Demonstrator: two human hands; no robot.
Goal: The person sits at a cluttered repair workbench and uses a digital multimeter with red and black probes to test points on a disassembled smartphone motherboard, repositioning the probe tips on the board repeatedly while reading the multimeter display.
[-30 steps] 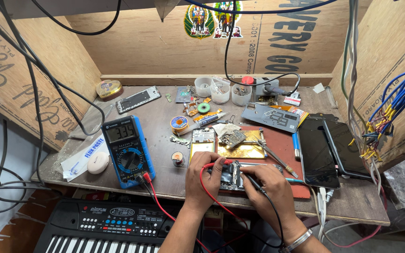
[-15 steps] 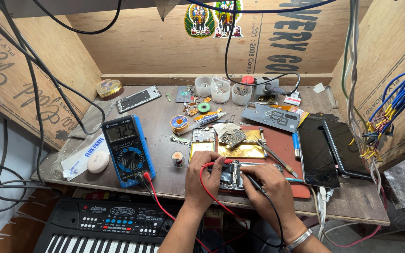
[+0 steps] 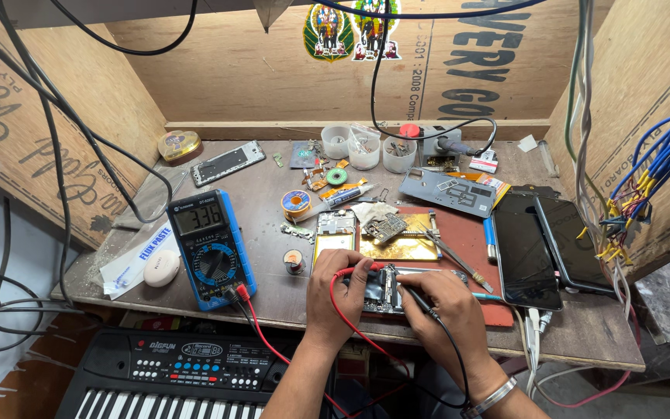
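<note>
Hands hide most of the opened phone (image 3: 381,289); probe tips unseen.

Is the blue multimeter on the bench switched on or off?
On: the multimeter shows dark digits on its grey display, left of both hands.

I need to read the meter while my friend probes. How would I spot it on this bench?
Look at the left part of the wooden bench. The multimeter lies flat there: blue-edged, dark-faced, with a display, a round dial, and red and black leads at its near end.
</note>
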